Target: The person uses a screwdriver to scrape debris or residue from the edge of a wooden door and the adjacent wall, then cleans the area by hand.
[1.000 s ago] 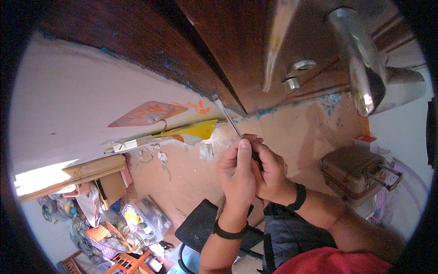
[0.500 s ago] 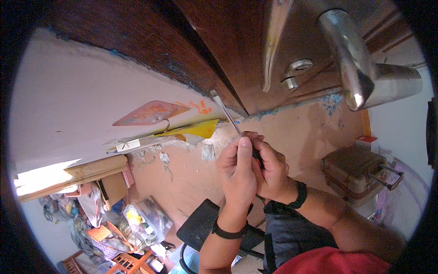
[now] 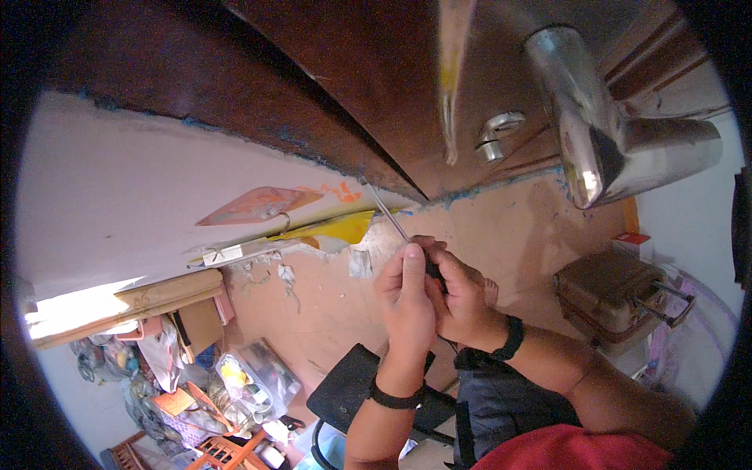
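Both my hands are wrapped together around the dark handle of a flat-bladed screwdriver [image 3: 388,217]. My left hand [image 3: 406,291] is closed with its thumb lying along the handle. My right hand [image 3: 462,291] is closed against it from the other side. The steel shaft points up and to the left, its tip at the lower end of the brown wooden door frame [image 3: 266,129], where the frame meets the white wall [image 3: 133,180]. Blue residue runs along that joint. Most of the handle is hidden by my fingers.
A brown door with a steel lever handle [image 3: 576,117] and a metal ring fitting [image 3: 495,135] stands right of the frame. A yellow sheet [image 3: 345,229] lies along the wall base. A brown suitcase [image 3: 607,290] stands at right, a black chair seat [image 3: 352,392] below, clutter at lower left.
The view has shifted slightly. The screwdriver's blade has turned and its tip has moved down a little, from over the wood toward the frame's edge. Both hands keep their grip.
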`<state>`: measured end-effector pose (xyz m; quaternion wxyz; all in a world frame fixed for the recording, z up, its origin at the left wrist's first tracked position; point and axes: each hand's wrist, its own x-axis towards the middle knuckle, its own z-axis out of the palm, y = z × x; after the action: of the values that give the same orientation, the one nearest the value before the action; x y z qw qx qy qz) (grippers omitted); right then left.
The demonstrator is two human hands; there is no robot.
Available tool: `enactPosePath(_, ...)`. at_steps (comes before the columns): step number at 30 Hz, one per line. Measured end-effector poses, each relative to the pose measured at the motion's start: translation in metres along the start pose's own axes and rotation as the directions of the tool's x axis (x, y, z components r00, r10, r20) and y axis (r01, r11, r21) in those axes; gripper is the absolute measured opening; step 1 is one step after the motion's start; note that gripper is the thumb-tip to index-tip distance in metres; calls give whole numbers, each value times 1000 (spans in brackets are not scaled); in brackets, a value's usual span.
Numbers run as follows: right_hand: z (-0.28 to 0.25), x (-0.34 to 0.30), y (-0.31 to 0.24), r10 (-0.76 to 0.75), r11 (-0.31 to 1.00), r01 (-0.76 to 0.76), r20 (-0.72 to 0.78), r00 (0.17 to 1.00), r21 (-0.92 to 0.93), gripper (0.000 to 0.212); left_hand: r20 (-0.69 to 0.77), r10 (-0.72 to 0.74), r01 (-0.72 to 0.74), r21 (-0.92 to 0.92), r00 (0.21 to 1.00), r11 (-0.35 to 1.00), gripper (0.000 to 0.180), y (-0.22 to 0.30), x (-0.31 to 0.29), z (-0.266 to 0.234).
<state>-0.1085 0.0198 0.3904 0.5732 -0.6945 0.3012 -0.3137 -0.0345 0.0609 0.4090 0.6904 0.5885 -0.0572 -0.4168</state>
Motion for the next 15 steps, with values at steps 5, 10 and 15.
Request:
enactPosePath(5, 7, -1, 11, -31, 999, 32, -44, 999, 20, 38, -2, 53, -53, 53, 999, 997, 25, -1, 2, 1)
enactPosePath(10, 4, 3, 12, -36, 999, 36, -37, 999, 9, 39, -24, 20, -18, 84, 1000, 996, 25, -4, 6, 0)
enactPosePath(15, 9, 2, 7, -36, 999, 36, -58, 998, 10, 39, -32, 32, -29, 96, 999, 995, 25, 2, 3, -1)
